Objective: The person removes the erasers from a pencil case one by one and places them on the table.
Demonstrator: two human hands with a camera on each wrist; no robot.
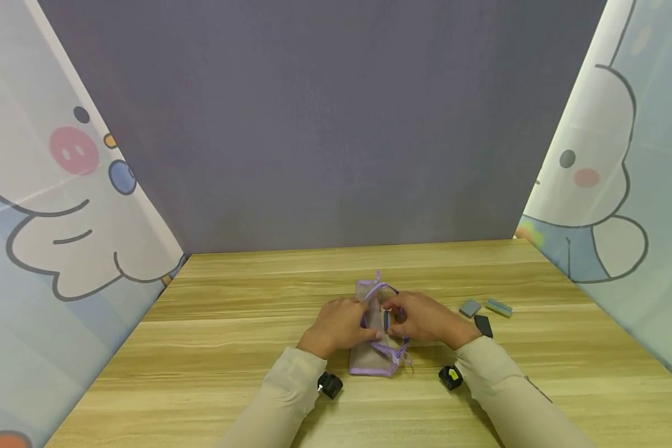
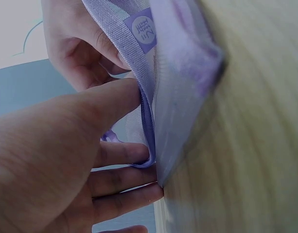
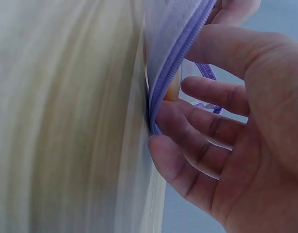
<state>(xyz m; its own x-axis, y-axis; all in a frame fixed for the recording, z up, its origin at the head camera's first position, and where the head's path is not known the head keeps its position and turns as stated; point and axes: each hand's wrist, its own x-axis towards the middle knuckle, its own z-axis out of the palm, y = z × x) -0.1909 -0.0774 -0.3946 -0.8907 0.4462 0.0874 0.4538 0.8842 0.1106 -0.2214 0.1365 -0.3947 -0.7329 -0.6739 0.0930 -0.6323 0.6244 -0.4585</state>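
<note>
The pouch (image 1: 371,359), sheer mesh with purple trim, lies about midway between the left and right edges of the counter (image 1: 229,323), and my two hands meet at its unzipped mouth. My left hand (image 1: 338,322) has the left lip, thumb and index finger gripping the trim a little apart along it — a hold that seems meant to keep the mouth gaping, since soft mesh would probably sag together on its own. The other left fingers reach down by the counter, perhaps for steadiness.

My right hand (image 1: 425,317) faces it from the opposite side, fingers narrowed on a small block (image 1: 388,322), thumb toward the near end and fingertips toward the far end, so its length lines up with the opening. How deep the block sits I can't tell; the trim hides part of it.

Toward the counter's right edge lie a grey block (image 1: 470,308), an oblong block (image 1: 499,307) and, just beside my right wrist, a dark piece (image 1: 483,325) — all handy for my right side.
</note>
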